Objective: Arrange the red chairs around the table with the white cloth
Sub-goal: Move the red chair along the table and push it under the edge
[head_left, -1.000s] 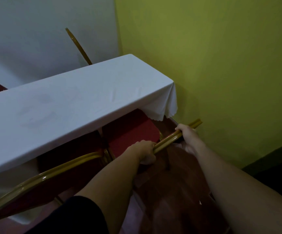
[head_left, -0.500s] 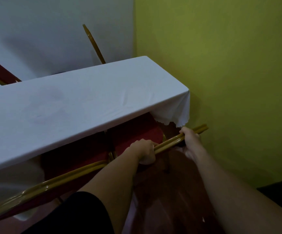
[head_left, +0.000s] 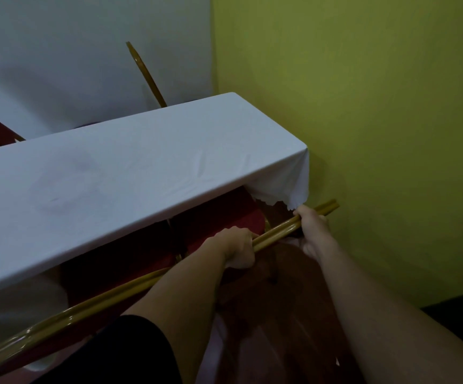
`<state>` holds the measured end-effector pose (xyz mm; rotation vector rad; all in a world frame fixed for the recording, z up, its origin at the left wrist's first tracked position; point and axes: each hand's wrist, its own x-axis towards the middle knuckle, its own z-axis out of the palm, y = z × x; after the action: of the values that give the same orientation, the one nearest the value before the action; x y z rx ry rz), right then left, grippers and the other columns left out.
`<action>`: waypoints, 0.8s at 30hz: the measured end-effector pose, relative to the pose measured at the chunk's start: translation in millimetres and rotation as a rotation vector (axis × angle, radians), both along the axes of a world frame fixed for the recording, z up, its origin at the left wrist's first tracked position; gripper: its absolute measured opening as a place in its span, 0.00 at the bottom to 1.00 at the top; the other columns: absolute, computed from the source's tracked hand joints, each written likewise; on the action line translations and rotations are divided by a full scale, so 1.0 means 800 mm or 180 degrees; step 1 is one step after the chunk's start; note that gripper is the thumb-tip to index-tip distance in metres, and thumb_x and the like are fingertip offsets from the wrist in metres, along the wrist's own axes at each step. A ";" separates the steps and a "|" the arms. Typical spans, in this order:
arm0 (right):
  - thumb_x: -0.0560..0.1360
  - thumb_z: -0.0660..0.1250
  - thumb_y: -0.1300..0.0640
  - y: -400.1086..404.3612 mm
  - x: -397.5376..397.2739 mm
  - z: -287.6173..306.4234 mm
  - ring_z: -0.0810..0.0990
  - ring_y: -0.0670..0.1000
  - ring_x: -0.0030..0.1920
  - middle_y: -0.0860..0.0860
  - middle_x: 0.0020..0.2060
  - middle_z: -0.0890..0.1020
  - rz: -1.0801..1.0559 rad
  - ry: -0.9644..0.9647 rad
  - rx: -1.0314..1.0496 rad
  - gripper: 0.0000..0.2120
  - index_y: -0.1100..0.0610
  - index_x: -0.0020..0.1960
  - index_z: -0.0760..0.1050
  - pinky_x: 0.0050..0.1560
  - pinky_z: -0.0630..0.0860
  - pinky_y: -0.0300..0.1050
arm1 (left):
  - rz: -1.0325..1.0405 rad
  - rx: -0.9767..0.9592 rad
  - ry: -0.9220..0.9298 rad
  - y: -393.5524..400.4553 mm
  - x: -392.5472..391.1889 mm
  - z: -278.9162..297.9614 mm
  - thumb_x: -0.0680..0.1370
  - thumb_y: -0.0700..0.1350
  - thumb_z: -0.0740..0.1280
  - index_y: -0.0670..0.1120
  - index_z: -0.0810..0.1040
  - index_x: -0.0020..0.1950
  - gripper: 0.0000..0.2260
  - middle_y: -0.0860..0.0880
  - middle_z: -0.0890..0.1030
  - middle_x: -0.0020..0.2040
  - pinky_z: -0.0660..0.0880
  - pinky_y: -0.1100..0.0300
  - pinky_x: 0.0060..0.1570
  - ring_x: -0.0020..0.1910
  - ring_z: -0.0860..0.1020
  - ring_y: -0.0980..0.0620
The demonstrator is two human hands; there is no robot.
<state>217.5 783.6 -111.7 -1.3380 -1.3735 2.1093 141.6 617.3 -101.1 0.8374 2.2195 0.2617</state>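
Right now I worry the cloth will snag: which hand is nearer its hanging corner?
Right. The right hand grips the chair's gold rail just under the cloth's hanging corner, almost touching it. The left hand grips the same rail farther along, away from the corner.

4 red chairs (head_left: 219, 217), 1 table (head_left: 130, 176), 2 hands (head_left: 238, 246).

Plain white cloth (head_left: 130, 187) over the worktop, faintly smudged. Red padded chair seat (head_left: 219, 220) with glossy gold metal frame (head_left: 277, 234). Yellow-green wall (head_left: 363, 106) beside pale grey wall (head_left: 72, 51).
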 end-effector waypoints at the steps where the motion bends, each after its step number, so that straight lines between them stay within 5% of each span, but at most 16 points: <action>1: 0.76 0.65 0.64 0.001 0.000 0.000 0.80 0.57 0.39 0.59 0.41 0.75 -0.0009 -0.0007 0.0013 0.17 0.66 0.64 0.71 0.27 0.82 0.56 | -0.0017 0.0004 0.0053 0.000 0.002 0.001 0.73 0.42 0.68 0.54 0.68 0.76 0.30 0.49 0.77 0.51 0.80 0.53 0.47 0.47 0.78 0.48; 6: 0.74 0.66 0.64 -0.009 -0.001 0.005 0.81 0.58 0.40 0.60 0.43 0.76 0.0004 0.0055 0.0043 0.25 0.68 0.70 0.69 0.27 0.82 0.58 | -0.0030 0.0227 0.0531 -0.014 0.014 0.006 0.73 0.40 0.68 0.50 0.80 0.57 0.14 0.49 0.79 0.46 0.78 0.56 0.40 0.43 0.79 0.49; 12: 0.74 0.67 0.64 -0.014 0.001 0.011 0.81 0.57 0.40 0.59 0.42 0.76 -0.0006 0.0147 -0.0059 0.19 0.63 0.65 0.71 0.25 0.82 0.57 | -0.0023 0.0356 0.0673 -0.021 0.016 0.002 0.74 0.41 0.68 0.50 0.79 0.61 0.16 0.50 0.79 0.48 0.82 0.49 0.48 0.45 0.80 0.48; 17: 0.76 0.69 0.62 -0.006 0.002 0.007 0.81 0.57 0.39 0.60 0.41 0.77 0.0015 0.0136 -0.0002 0.24 0.70 0.68 0.69 0.26 0.82 0.57 | -0.0055 0.0494 0.1045 -0.016 0.022 -0.006 0.73 0.42 0.69 0.51 0.77 0.57 0.13 0.50 0.79 0.44 0.81 0.51 0.43 0.41 0.79 0.49; 21: 0.77 0.73 0.53 -0.017 0.014 0.010 0.83 0.59 0.50 0.61 0.56 0.80 -0.0073 0.0236 -0.0066 0.30 0.64 0.72 0.66 0.39 0.85 0.62 | -0.0150 0.0591 0.1452 -0.037 0.037 -0.004 0.76 0.49 0.69 0.51 0.75 0.56 0.10 0.50 0.79 0.45 0.72 0.55 0.38 0.40 0.77 0.50; 24: 0.77 0.71 0.50 -0.039 0.027 0.024 0.81 0.61 0.57 0.61 0.65 0.77 -0.0047 -0.0466 0.0829 0.35 0.63 0.76 0.60 0.50 0.79 0.55 | -0.0117 0.0423 0.1283 -0.069 0.040 0.012 0.77 0.52 0.67 0.51 0.77 0.56 0.10 0.50 0.79 0.47 0.74 0.54 0.40 0.42 0.77 0.50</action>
<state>239.2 752.1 -92.7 -1.4099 -1.6259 1.7778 173.5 562.2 -91.5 1.0790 2.5775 0.2409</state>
